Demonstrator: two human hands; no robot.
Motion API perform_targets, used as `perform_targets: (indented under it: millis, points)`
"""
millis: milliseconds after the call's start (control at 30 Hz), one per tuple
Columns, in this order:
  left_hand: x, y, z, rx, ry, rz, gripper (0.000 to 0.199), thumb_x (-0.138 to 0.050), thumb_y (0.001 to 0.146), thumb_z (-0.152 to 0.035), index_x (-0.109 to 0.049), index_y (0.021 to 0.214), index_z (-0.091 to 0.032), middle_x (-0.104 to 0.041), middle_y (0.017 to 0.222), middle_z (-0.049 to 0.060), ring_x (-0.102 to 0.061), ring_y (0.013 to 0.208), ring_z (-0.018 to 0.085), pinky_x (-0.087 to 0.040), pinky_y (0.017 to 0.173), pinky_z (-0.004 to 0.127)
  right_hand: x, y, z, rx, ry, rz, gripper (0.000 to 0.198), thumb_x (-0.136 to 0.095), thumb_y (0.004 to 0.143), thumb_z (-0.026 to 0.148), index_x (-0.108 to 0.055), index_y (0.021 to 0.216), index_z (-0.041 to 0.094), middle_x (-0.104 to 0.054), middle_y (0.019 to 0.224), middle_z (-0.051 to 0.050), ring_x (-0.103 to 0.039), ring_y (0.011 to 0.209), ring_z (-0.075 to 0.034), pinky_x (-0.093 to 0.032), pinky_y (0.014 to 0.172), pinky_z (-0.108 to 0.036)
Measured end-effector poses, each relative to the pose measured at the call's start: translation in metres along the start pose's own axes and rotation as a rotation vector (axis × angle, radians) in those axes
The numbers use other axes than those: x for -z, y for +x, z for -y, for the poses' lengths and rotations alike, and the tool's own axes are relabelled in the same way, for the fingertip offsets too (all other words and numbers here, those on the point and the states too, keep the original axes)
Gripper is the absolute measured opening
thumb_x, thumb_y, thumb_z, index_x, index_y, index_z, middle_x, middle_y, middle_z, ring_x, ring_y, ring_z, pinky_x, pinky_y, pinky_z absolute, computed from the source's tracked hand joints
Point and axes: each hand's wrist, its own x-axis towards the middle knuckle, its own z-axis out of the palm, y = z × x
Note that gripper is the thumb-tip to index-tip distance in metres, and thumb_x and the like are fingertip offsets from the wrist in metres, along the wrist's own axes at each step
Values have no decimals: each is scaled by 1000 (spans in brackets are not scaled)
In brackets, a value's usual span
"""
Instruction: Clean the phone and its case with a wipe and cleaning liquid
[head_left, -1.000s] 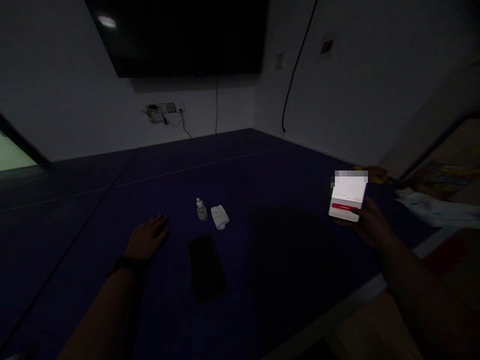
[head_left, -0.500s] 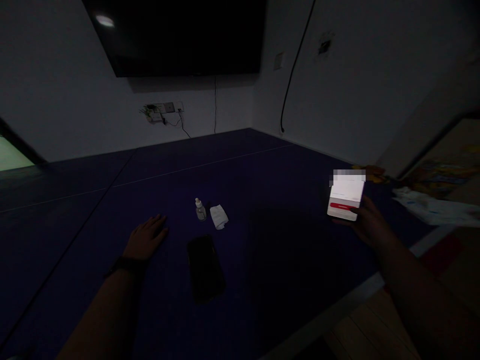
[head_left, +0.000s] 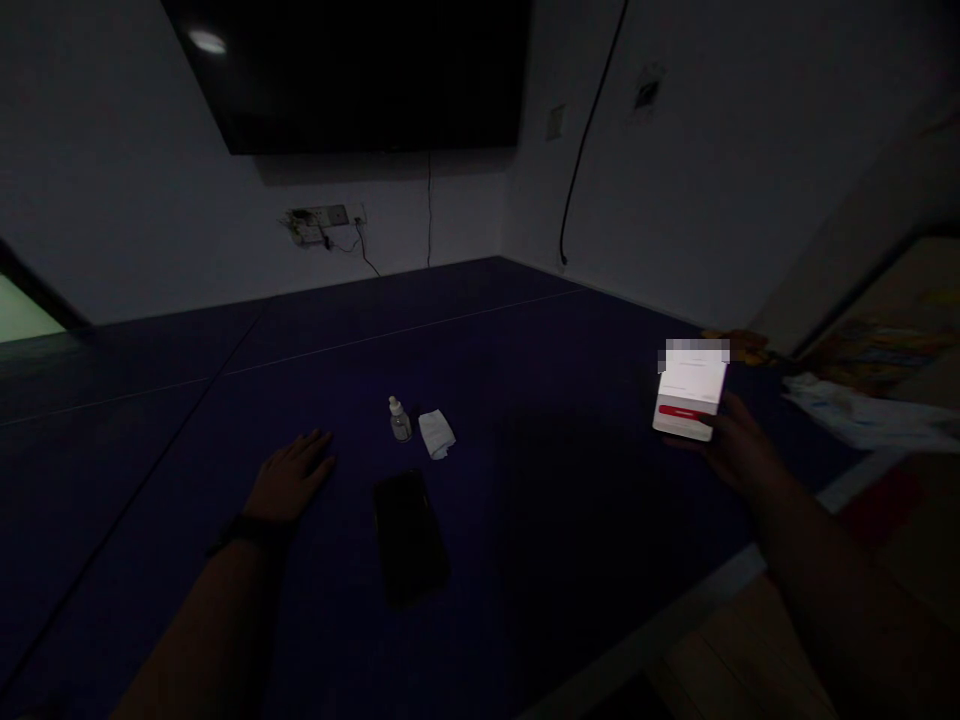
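My left hand [head_left: 289, 478] lies flat on the dark blue table [head_left: 555, 350], fingers spread and holding nothing. To its right stands a small clear bottle [head_left: 401, 424] with a white dropper-like top. Beside the bottle is a folded white cloth or tissue [head_left: 436, 434]. A dark phone-like slab [head_left: 410, 538] lies flat nearer to me, its face black. At the right, my right hand [head_left: 739, 440] grips a lit smartphone [head_left: 690, 395], its thumb on the lower right of the screen. A red bar shows on that bright screen; its top is pixelated.
A large black television [head_left: 367, 75] hangs on the far wall above a row of sockets [head_left: 326, 218] with cables. A black cable [head_left: 589, 140] dangles at the corner. Crumpled white plastic [head_left: 862, 412] lies by the table's right edge. The room is dim.
The picture has shifted very slightly. Both hands, the lit smartphone and the things on the table keep their places.
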Motion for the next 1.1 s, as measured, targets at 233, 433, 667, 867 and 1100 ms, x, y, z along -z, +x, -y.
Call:
perform_targets:
  millis: [233,433,667,867,1100]
  points:
    - [-1,1,0,12,10,-12,66,-28,97,-54,-49,151,-19,-43,159,10,-39,147,31,-34,118,49,-1,-1,1,-6,6,4,48,-74,61,18,-65,105,31,-73,100,-1,-73,76,-26,-65,52,-43]
    - [-2,0,2,-6,12,-28,64,-31,97,-52,-49,150,-20,-44,158,10,-41,147,31,-35,118,50,3,-1,6,6,44,67,39,-72,67,22,-64,102,33,-72,112,0,-73,86,-26,-65,63,-48]
    - [1,-1,-2,6,5,-3,67,-29,98,-53,-47,152,-19,-42,160,10,-38,148,31,-33,119,49,4,1,17,-20,178,-39,20,-59,78,33,-67,97,33,-71,117,-1,-69,105,-27,-64,77,-48]
    - [2,-2,-1,-4,10,-10,66,-29,98,-53,-47,151,-18,-43,159,10,-39,148,31,-34,118,49,8,9,16,31,243,-285,18,-51,79,33,-67,86,27,-69,119,-2,-65,113,-23,-61,89,-39]
    - [-2,0,5,-15,14,-27,64,-32,97,-52,-48,151,-22,-44,159,8,-41,146,31,-36,116,50,24,16,11,109,265,-357,30,-46,85,52,-69,88,32,-70,120,0,-61,123,-26,-61,88,-44]
